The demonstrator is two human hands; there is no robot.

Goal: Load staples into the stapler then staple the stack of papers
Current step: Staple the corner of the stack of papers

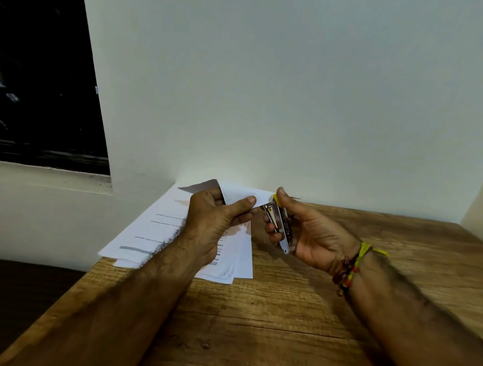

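The left hand (pixel 214 223) pinches the lifted far corner of the stack of papers (pixel 178 235) between thumb and curled fingers, the corner bent up off the wooden table (pixel 285 307). The rest of the printed sheets lies fanned on the table's far left part, against the white wall (pixel 265 88), their near-left edge overhanging the table's side. Just right of that raised corner, the right hand (pixel 307 234) grips a small stapler (pixel 281 225) — metal body, yellow top — thumb on its far end, fingers curled around its left side, its mouth close to the paper. Beaded and yellow thread bracelets (pixel 352 266) circle the right wrist. A dark window (pixel 41 74) sits far left.
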